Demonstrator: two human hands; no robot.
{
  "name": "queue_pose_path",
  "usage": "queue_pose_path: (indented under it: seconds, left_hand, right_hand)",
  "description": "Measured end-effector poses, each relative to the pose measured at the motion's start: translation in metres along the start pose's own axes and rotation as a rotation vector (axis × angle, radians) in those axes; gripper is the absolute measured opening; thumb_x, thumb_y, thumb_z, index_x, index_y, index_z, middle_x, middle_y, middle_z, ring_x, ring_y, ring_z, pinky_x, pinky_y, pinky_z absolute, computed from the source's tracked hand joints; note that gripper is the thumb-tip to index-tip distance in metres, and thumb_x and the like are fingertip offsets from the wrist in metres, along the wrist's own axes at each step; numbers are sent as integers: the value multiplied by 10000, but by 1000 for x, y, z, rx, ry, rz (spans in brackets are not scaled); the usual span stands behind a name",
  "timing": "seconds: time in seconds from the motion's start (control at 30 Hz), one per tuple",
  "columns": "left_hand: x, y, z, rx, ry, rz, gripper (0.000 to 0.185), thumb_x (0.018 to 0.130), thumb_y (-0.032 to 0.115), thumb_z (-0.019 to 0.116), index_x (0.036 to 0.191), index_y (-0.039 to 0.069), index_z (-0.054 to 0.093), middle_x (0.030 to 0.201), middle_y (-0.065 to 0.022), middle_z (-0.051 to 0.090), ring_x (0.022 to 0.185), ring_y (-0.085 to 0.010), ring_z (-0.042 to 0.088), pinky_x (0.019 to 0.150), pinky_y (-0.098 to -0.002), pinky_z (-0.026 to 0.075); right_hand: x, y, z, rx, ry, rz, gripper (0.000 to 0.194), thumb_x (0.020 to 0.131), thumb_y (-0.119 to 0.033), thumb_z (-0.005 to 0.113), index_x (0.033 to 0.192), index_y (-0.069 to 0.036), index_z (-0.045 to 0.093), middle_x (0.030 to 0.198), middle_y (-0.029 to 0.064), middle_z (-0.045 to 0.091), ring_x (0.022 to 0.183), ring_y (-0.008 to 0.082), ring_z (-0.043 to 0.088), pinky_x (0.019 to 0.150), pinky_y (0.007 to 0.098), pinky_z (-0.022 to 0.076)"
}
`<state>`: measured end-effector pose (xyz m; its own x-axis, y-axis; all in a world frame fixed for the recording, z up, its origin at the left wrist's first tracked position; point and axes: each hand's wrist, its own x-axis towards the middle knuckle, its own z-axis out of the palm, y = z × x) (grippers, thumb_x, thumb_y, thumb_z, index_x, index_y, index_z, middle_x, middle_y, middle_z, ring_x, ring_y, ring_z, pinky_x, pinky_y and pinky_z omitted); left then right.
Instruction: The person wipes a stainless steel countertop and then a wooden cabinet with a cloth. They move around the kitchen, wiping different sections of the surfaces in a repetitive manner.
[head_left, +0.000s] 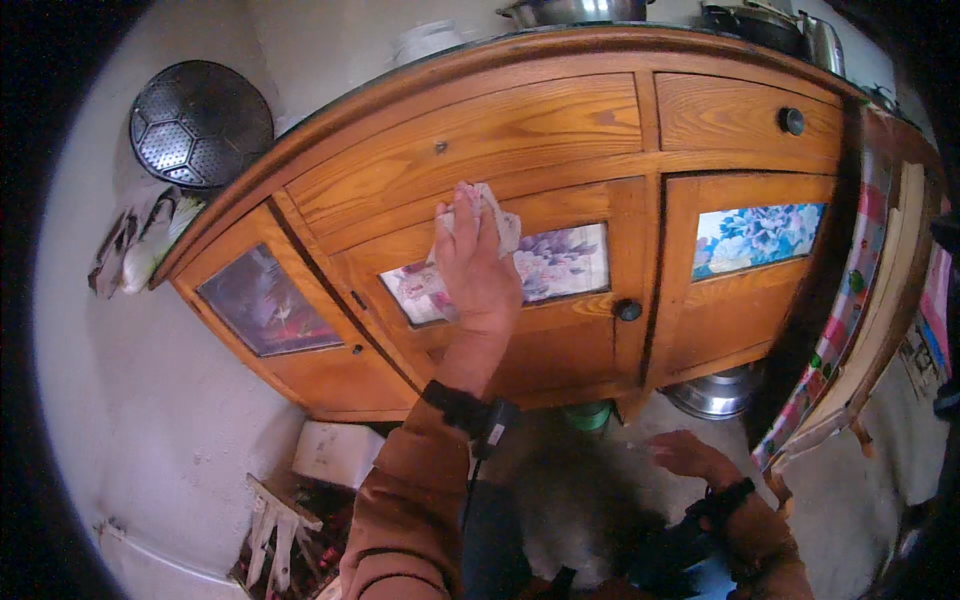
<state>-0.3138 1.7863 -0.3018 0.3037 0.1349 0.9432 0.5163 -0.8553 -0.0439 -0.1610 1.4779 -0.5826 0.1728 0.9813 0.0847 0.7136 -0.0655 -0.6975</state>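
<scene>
My left hand (478, 262) presses a crumpled pale cloth (504, 217) against the front of a wooden cabinet (555, 180). The cloth lies under the fingers, at the top rail of the middle door, just below a wide drawer front (480, 135). My wrist crosses that door's floral panel (562, 262) and covers part of it. Low on the right, away from the cabinet front, my right hand (694, 455) hangs above the floor. It is blurred, and whether its fingers hold anything is unclear.
A round door knob (627, 309) and a drawer knob (790, 120) stick out. On top stands a metal pot (577, 11). A perforated steamer plate (201, 124) leans at the left. A white box (337, 452), firewood (281, 532) and a metal basin (712, 391) sit low down.
</scene>
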Motion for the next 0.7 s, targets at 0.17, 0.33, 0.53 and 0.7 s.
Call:
queue_pose_path:
  seconds: [0.17,0.33,0.53,0.7]
  left_hand:
    - [6,22,14,4,20,107,610,654,-9,591,1259,34,526,1442,-130,371,1289,-414,341,1064,-468,306]
    - [9,49,26,-61,34,119,453,740,36,542,1191,65,574,1410,-83,413,1289,-365,350,1041,-494,309]
    - [17,74,43,-203,41,193,433,773,88,519,1202,74,567,1434,-71,382,1303,-382,329,1037,-542,291]
    - [24,117,57,-313,39,233,433,777,96,511,1204,40,551,1403,-109,395,1314,-400,312,1056,-569,255]
  right_hand:
    - [8,-5,-4,-158,-195,175,423,847,-324,635,1154,-36,589,1094,187,630,1027,345,598,883,381,480]
    - [8,-5,-1,-129,-60,68,393,848,-337,649,1103,-41,608,1071,189,636,992,346,607,856,367,494]
    - [6,-15,-10,52,-97,71,294,855,-333,634,917,-46,623,819,164,634,767,335,608,715,402,509]
    - [9,-16,-9,54,9,-24,290,855,-289,644,1058,-82,635,905,127,674,748,289,624,703,377,524]
